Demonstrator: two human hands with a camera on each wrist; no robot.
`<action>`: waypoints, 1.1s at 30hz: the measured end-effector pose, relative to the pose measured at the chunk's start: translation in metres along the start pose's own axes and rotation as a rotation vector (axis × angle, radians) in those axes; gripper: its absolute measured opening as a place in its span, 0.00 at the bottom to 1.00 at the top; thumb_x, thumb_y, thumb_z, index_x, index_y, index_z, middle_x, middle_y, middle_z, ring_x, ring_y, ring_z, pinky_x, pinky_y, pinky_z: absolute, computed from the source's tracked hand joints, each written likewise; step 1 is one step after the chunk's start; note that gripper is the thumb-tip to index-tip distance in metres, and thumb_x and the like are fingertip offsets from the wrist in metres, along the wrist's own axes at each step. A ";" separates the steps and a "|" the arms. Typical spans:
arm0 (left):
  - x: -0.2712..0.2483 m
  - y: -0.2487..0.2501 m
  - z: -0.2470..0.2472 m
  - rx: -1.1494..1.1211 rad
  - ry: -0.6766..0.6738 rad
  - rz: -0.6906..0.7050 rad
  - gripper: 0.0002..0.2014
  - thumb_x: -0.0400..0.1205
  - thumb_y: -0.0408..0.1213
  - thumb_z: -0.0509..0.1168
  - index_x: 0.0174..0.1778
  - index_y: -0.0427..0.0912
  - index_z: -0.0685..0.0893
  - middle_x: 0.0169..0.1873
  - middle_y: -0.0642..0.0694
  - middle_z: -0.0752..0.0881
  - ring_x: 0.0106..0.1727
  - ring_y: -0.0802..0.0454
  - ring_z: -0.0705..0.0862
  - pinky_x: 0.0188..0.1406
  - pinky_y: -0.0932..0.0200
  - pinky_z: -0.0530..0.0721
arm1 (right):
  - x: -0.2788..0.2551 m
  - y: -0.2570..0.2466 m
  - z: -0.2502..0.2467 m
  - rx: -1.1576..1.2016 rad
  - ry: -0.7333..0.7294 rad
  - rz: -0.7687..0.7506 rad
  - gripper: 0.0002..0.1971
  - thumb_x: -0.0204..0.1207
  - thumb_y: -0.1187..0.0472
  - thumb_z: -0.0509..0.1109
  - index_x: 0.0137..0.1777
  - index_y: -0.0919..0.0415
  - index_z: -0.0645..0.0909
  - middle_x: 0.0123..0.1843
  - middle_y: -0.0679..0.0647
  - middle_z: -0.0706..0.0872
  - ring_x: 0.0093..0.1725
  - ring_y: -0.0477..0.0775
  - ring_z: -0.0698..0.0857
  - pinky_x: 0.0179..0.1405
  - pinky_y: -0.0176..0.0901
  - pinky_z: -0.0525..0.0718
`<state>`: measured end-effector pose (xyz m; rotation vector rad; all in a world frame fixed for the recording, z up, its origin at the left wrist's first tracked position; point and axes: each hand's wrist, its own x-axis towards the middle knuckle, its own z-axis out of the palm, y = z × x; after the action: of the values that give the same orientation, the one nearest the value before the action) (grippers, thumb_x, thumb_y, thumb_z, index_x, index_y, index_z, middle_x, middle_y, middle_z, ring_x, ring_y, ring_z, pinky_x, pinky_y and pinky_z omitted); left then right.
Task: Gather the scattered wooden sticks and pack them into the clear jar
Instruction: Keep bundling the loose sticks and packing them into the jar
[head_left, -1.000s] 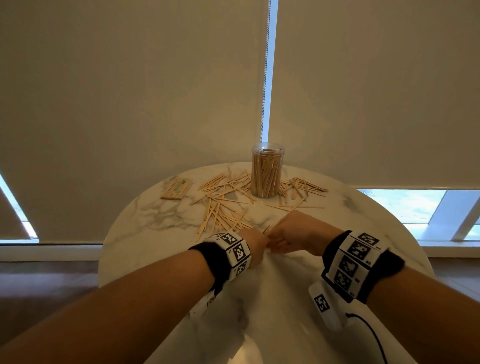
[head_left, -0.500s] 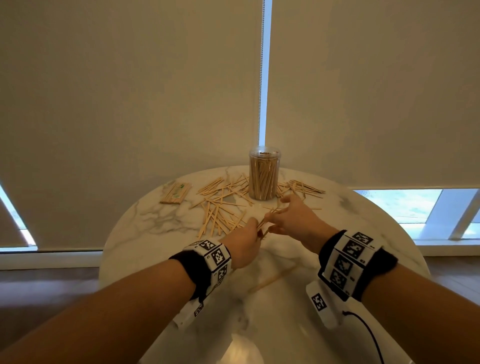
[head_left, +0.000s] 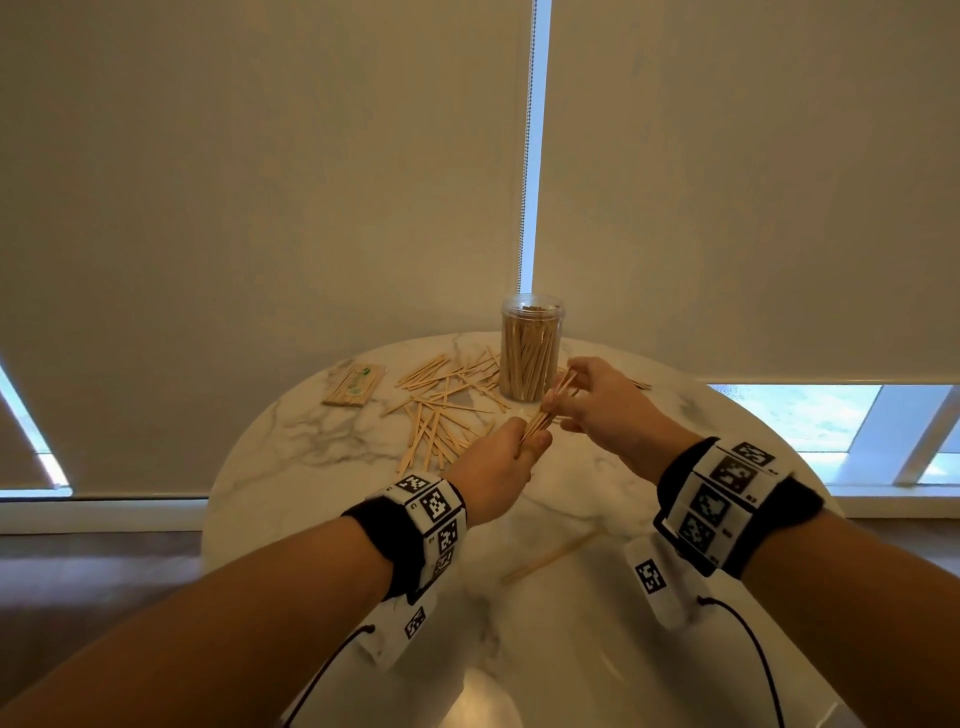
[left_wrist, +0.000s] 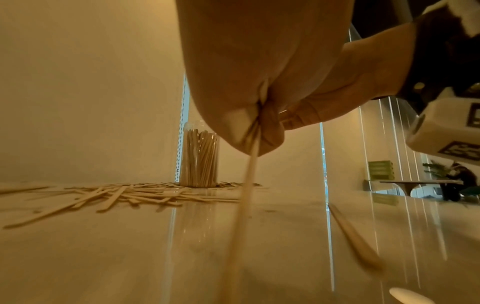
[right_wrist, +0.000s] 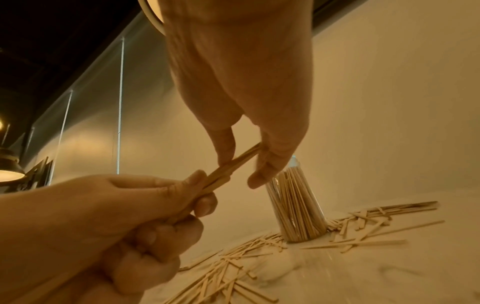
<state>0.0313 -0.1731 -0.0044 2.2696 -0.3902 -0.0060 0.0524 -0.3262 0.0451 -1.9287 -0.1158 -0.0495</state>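
Sticks (left_wrist: 249, 174) in left hand (left_wrist: 246, 82) grip

A café or lounge seems to be showing: marble desk (head_left: 322, 441), roller blinds (head_left: 260, 208), pendant lamp (right_wrist: 7, 172) glowing.

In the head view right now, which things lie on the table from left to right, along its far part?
Flat packet of sticks → scattered sticks → clear jar → right hand, pinching the small bundle of sticks whose other end the left hand grips.
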 end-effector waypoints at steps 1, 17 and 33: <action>0.001 0.002 -0.002 -0.034 -0.001 0.005 0.14 0.90 0.54 0.52 0.49 0.48 0.73 0.36 0.50 0.79 0.29 0.57 0.76 0.30 0.56 0.75 | -0.002 -0.003 0.001 -0.059 -0.010 -0.024 0.16 0.80 0.64 0.72 0.67 0.61 0.77 0.58 0.53 0.88 0.54 0.55 0.89 0.58 0.56 0.89; 0.011 0.021 -0.049 -0.767 0.287 0.013 0.13 0.92 0.49 0.52 0.51 0.43 0.71 0.30 0.50 0.71 0.26 0.56 0.69 0.26 0.59 0.71 | -0.037 -0.009 0.032 -0.277 -0.342 -0.035 0.33 0.75 0.37 0.70 0.75 0.55 0.73 0.59 0.50 0.88 0.53 0.50 0.90 0.60 0.54 0.88; 0.007 -0.031 -0.092 -0.311 0.341 -0.209 0.16 0.88 0.51 0.62 0.40 0.43 0.77 0.29 0.48 0.74 0.26 0.52 0.70 0.27 0.60 0.72 | -0.046 0.010 0.022 -1.018 -0.685 0.046 0.09 0.73 0.61 0.76 0.52 0.49 0.89 0.53 0.44 0.89 0.56 0.50 0.84 0.63 0.49 0.83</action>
<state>0.0588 -0.0885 0.0347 1.9461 0.0293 0.1975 0.0077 -0.3118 0.0238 -2.8823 -0.5915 0.7143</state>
